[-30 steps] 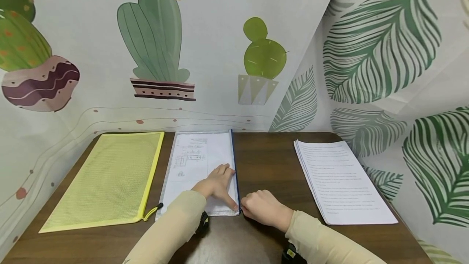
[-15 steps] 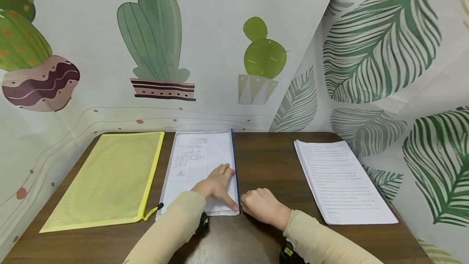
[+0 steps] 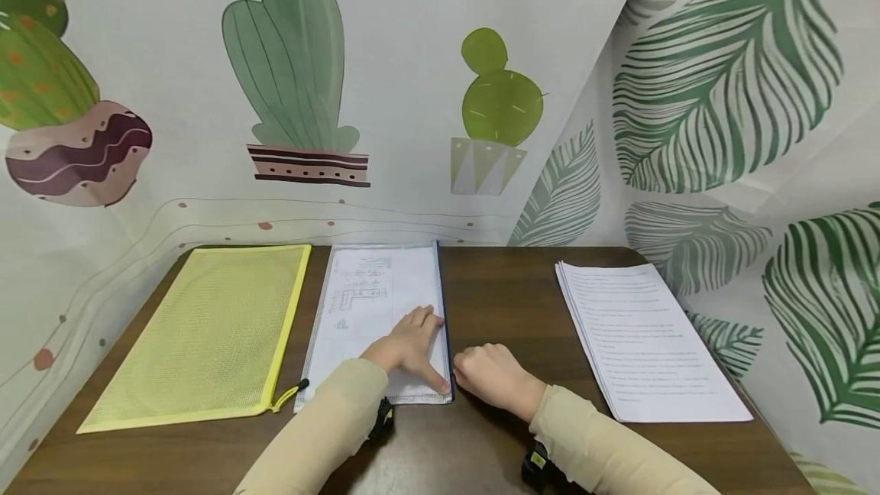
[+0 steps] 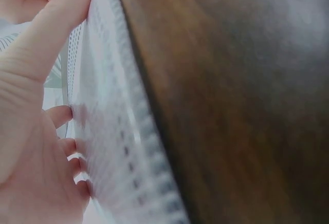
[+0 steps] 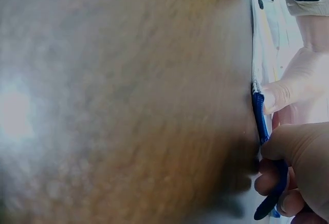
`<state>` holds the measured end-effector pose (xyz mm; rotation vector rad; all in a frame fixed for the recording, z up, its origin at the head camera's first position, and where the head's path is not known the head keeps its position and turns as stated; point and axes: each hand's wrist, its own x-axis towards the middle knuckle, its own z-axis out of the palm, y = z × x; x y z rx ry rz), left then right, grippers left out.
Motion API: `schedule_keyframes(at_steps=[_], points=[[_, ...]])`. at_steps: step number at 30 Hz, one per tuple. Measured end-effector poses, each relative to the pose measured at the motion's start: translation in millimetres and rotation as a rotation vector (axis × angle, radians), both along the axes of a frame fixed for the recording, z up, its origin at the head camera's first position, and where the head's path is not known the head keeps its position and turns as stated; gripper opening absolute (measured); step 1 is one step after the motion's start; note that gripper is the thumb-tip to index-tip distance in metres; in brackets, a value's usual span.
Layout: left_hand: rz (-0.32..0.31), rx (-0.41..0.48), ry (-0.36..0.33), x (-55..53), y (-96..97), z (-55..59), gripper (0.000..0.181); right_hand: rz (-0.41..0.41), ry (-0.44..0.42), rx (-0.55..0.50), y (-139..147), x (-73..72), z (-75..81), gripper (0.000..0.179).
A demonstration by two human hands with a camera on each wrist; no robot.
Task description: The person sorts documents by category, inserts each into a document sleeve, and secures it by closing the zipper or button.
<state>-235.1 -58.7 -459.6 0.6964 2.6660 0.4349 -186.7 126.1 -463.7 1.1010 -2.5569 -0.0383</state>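
Observation:
A clear mesh-textured zip pouch (image 3: 419, 399) lies flat at the table's middle, a sheet with a line drawing (image 3: 360, 296) showing through it. Along its right side runs a blue zipper (image 3: 441, 281). My left hand (image 3: 407, 348) rests spread on the pouch, thumb at the near right corner beside the zipper. Just right of that corner, my right hand (image 3: 496, 379) has its fingers curled at the zipper. The right wrist view shows it pinching the blue zipper pull (image 5: 279, 185), whose dark end hangs out below the fingers.
On the left lies a yellow mesh zip pouch (image 3: 199, 327) with a yellow and black pull (image 3: 289, 396). A stack of printed sheets (image 3: 646, 342) sits at the right. A wall covering with printed cacti and leaves (image 3: 412, 98) borders the brown table (image 3: 495, 289).
My right hand has moved slightly away from me along the zipper, past the pouch's near right corner. My left hand has stayed in place on the pouch.

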Motion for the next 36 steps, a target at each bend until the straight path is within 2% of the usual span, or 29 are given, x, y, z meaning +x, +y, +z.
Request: schedule_keyframes(at_steps=[11, 21, 28, 36], points=[[-0.014, 0.003, 0.025, 0.9, 0.9, 1.8, 0.118, -0.023, -0.003, -0.009, -0.9, -6.2, -0.3, 0.02], [-0.022, 0.003, 0.018, -0.1, 1.2, 4.1, 0.115, -0.06, -0.016, -0.001, -2.9, -11.0, 0.1, 0.022], [-0.003, 0.011, 0.011, 0.7, 1.5, 6.4, 0.115, -0.077, -0.047, -0.01, -4.3, -12.6, 1.1, 0.022], [0.003, 0.029, 0.016, 2.4, 1.1, 5.8, 0.115, -0.099, -0.037, -0.018, -4.3, -15.9, -0.4, 0.024]])
